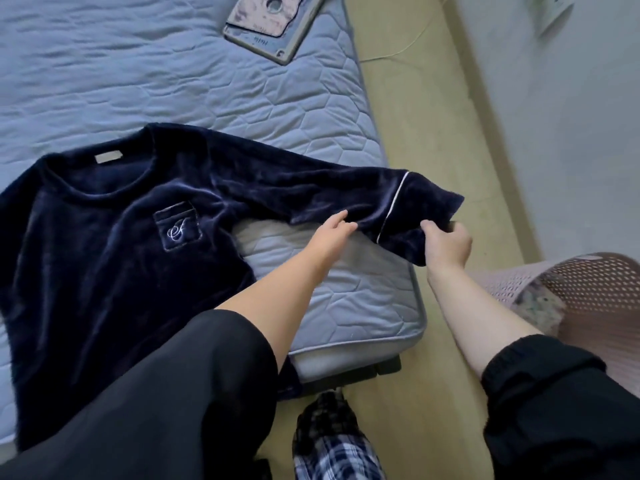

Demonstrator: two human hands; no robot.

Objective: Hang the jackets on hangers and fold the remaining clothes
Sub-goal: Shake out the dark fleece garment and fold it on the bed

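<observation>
**Sleeve held out, ready to fold in**

The right hand (446, 242) pinched the cuff end of the sleeve (311, 192), fingers curled round the fabric. The left hand (332, 233) lay with fingers straight at the sleeve's lower edge, apparently touching it. From both hands the sleeve ran leftward to the navy velour pyjama top (121, 244), spread face up on the quilted mattress (173, 81). Folding would likely carry the cuff left.

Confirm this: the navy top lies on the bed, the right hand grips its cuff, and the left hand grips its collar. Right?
Wrong in one point. The left hand is not at the collar: its straight fingers touch the sleeve just short of the cuff, as the head view shows. The navy top does lie on the bed, and the right hand grips its cuff.
</observation>
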